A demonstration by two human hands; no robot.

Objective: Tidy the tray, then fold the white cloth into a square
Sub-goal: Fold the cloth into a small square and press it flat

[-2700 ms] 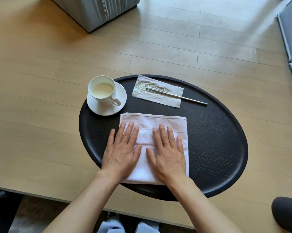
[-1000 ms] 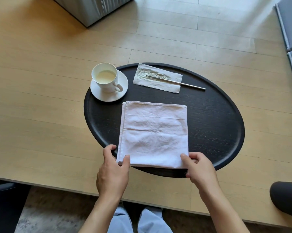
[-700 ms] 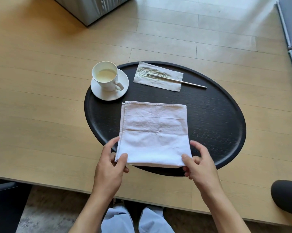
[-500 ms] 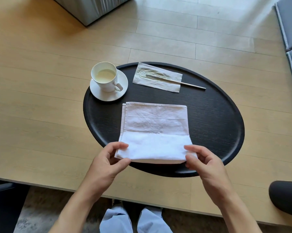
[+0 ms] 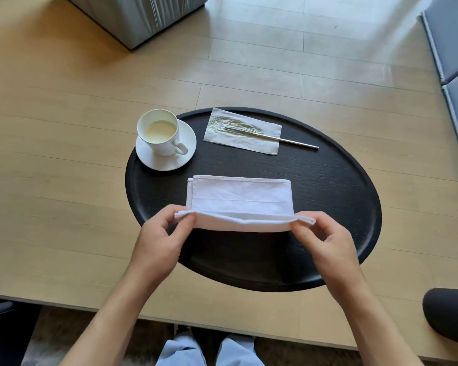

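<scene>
The white cloth (image 5: 239, 196) lies on the black oval tray (image 5: 328, 207), its near edge lifted and curled toward the far edge. My left hand (image 5: 160, 241) pinches the cloth's near left corner. My right hand (image 5: 325, 241) pinches the near right corner. A white cup (image 5: 158, 133) with pale liquid stands on a white saucer (image 5: 167, 159) at the tray's far left. A paper napkin (image 5: 242, 130) with a metal utensil (image 5: 296, 142) on it lies at the tray's far side.
The tray rests on a light wooden table (image 5: 64, 180) whose near edge runs just below my forearms. A grey upholstered block (image 5: 143, 17) stands beyond the table, grey cushions (image 5: 452, 48) at the right, a dark rounded object (image 5: 449, 313) at the lower right.
Both hands stopped pressing the cloth flat, moved to its near corners, gripped them and lifted the near edge up and away from me, over the rest of the cloth.
</scene>
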